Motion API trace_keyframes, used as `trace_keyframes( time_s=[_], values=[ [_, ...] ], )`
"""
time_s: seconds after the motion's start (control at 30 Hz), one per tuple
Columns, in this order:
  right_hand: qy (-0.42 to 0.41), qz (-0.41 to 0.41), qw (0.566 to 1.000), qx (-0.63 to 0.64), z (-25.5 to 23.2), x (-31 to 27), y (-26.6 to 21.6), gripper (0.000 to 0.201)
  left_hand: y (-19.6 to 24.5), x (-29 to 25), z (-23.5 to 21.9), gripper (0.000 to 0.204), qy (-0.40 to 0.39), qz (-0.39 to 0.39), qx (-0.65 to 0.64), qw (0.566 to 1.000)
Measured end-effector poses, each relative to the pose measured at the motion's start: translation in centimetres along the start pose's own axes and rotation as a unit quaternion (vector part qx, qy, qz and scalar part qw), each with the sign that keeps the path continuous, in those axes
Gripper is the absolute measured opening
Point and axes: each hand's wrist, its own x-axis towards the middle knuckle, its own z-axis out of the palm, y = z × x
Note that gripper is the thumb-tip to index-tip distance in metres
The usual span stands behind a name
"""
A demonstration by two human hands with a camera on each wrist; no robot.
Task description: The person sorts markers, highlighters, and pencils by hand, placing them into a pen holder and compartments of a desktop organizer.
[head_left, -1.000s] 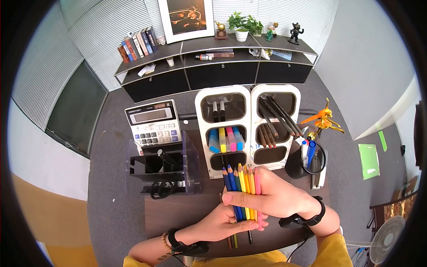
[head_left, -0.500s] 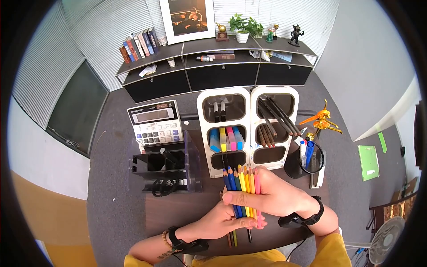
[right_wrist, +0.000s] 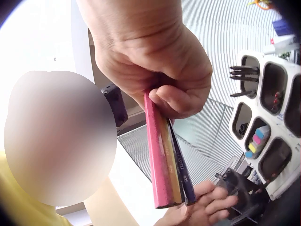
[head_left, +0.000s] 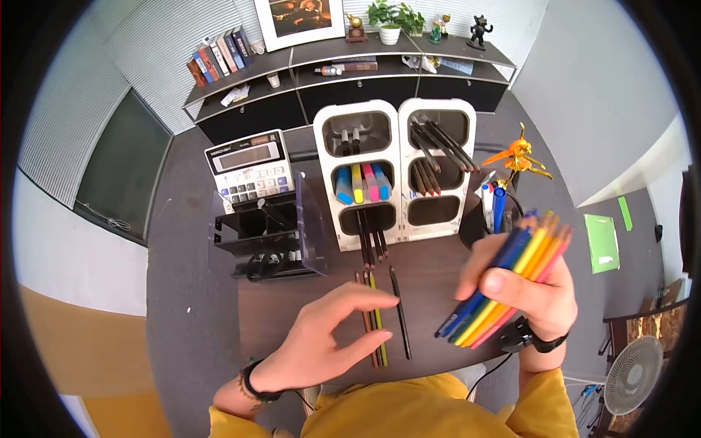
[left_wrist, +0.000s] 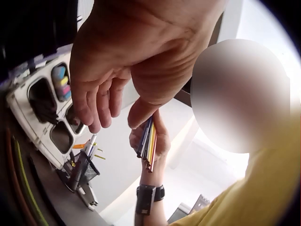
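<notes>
My right hand (head_left: 544, 299) grips a bundle of coloured pencils (head_left: 537, 248), blue, green, yellow, orange and pink, held up at a slant right of centre. The right wrist view shows the flat ends of the pink pencil (right_wrist: 157, 179) and its neighbours jutting from the fist. My left hand (head_left: 321, 336) holds nothing; its thumb and index finger are spread apart over the table. Below and beside its fingertips lie a black pencil (head_left: 402, 321), a yellow-green pencil (head_left: 379, 325) and a reddish-brown pencil (head_left: 367, 310), with another dark pencil among them.
Ahead stands a white organizer (head_left: 326, 157) with highlighters (head_left: 366, 182) and dark pencils in its compartments. A clear desk caddy (head_left: 314, 241) and a calculator (head_left: 248, 168) are on the left. A mesh pen cup (head_left: 471, 230) and a golden figurine (head_left: 520, 157) stand on the right.
My hands have parted. The left has let go of the pencil bundle and moved left; the right has carried it right and upward. Pencils on the table now show, and the view has tilted down.
</notes>
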Motion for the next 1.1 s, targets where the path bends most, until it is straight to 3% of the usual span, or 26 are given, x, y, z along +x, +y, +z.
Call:
trace_keyframes(
  time_s=[0.07,0.17,0.23,0.3,0.4,0.53,0.63,0.7,0.77,0.93,1.03,1.1],
  values=[
    [0.026,0.041,0.999,0.0,-0.2,-1.8,0.0,0.021,-0.1,-1.8,0.3,0.036,-0.007,0.03,0.057,0.998],
    [-0.001,0.106,0.994,-0.003,-0.5,-4.0,3.1,0.026,-1.1,-4.3,2.2,0.034,-0.032,0.071,0.162,0.984],
    [-0.013,0.166,0.986,-0.006,-0.3,-4.8,5.4,0.03,-1.3,-5.0,3.9,0.047,-0.082,0.095,0.292,0.948],
    [-0.012,0.227,0.974,-0.005,-0.1,-5.0,6.8,0.03,-2.4,-5.4,5.8,0.052,-0.098,0.105,0.316,0.938],
    [0.02,0.245,0.969,0.025,0.5,-5.1,8.1,0.026,-3.3,-5.1,8.3,0.058,-0.116,0.134,0.418,0.891],
    [0.04,0.246,0.968,0.026,0.4,-5.4,9.1,0.032,-4.5,-5.2,10.1,0.057,-0.117,0.115,0.391,0.906],
    [0.072,0.189,0.978,0.044,0.1,-5.8,10.8,0.034,-5.0,-5.9,10.5,0.052,-0.137,0.136,0.387,0.902],
    [0.051,0.193,0.979,0.042,-0.8,-6.0,11.3,0.034,-5.3,-6.3,10.5,0.048,-0.153,0.174,0.419,0.878],
    [0.073,0.191,0.978,0.05,-0.9,-6.2,11.8,0.032,-5.6,-6.9,10.6,0.045,-0.151,0.187,0.392,0.888],
    [0.089,0.202,0.974,0.054,-0.7,-6.3,12.2,0.025,-6.3,-8.2,11.2,0.04,-0.144,0.242,0.363,0.889],
    [0.09,0.241,0.964,0.076,-0.4,-6.3,12.1,0.02,-6.0,-8.0,10.8,0.039,-0.157,0.253,0.351,0.888],
    [0.059,0.268,0.96,0.052,-0.6,-6.3,12.6,0.018,-5.6,-7.6,10.3,0.037,-0.134,0.3,0.307,0.893]
  ],
)
